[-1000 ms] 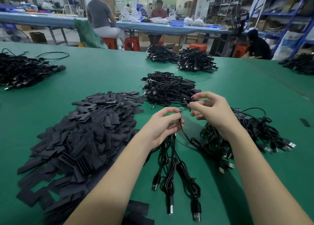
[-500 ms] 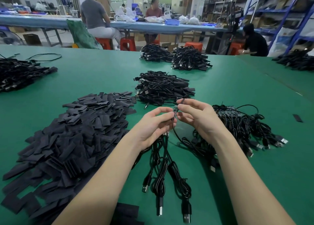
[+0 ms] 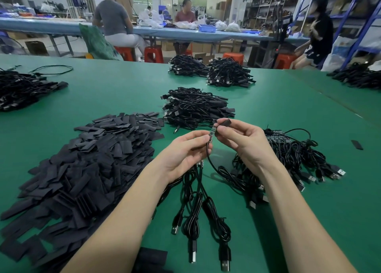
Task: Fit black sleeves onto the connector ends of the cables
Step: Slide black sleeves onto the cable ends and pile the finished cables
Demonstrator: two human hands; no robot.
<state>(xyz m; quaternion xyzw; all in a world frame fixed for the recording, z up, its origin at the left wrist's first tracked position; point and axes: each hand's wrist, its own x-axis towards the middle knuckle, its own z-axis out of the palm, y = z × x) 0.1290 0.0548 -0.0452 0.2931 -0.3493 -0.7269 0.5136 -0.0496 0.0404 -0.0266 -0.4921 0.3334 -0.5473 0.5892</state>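
Observation:
My left hand (image 3: 186,155) grips a bunch of black cables (image 3: 198,202) and pinches one cable just below its bare connector board (image 3: 212,132), which points up. My right hand (image 3: 239,138) pinches a flat black sleeve (image 3: 225,122) right at the tip of that board. The gripped cables hang down toward me with USB plugs (image 3: 224,264) lying on the green table (image 3: 309,112). A large heap of loose black sleeves (image 3: 82,169) lies to the left of my hands.
A cable pile (image 3: 292,155) lies under and right of my right hand, another pile (image 3: 195,108) just beyond my hands, and more piles (image 3: 228,73) lie farther back and at both sides. One stray sleeve (image 3: 357,144) lies far right. People sit at benches behind.
Both hands have drawn a little closer to me. The right hand's sleeve has turned into plain sight above the board's tip; the left hand keeps its grip.

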